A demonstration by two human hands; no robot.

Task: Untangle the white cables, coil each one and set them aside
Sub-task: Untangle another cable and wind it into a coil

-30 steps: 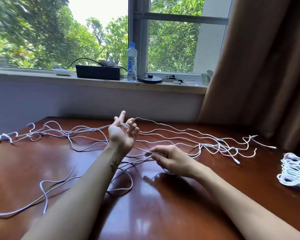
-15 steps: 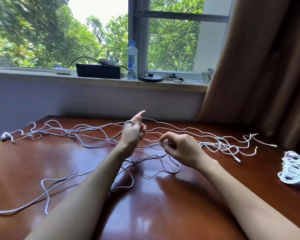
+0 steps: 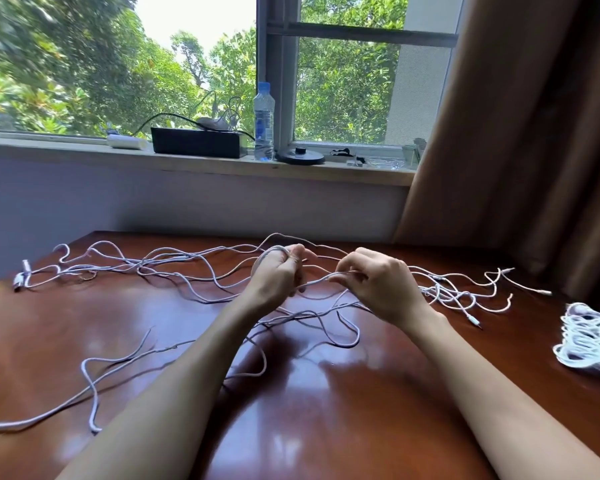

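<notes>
A tangle of thin white cables (image 3: 174, 268) sprawls across the far half of the brown table (image 3: 326, 393). My left hand (image 3: 278, 275) is raised at the middle with its fingers curled, and turns of white cable are wound round them. My right hand (image 3: 378, 282), close beside it, pinches the same cable, which runs taut between the two hands. More loops trail down under both wrists. A finished bundle of coiled white cable (image 3: 589, 344) lies at the table's right edge.
Loose cable ends (image 3: 90, 386) lie at the near left, plug ends (image 3: 475, 322) at the right. A brown curtain (image 3: 534, 133) hangs at the right. On the windowsill stand a black box (image 3: 198, 142) and a water bottle (image 3: 264, 123).
My left hand has turned from palm-up to fingers curled, with cable wound on it. My right hand rose from the table and came closer to the left, drawing the cable up.
</notes>
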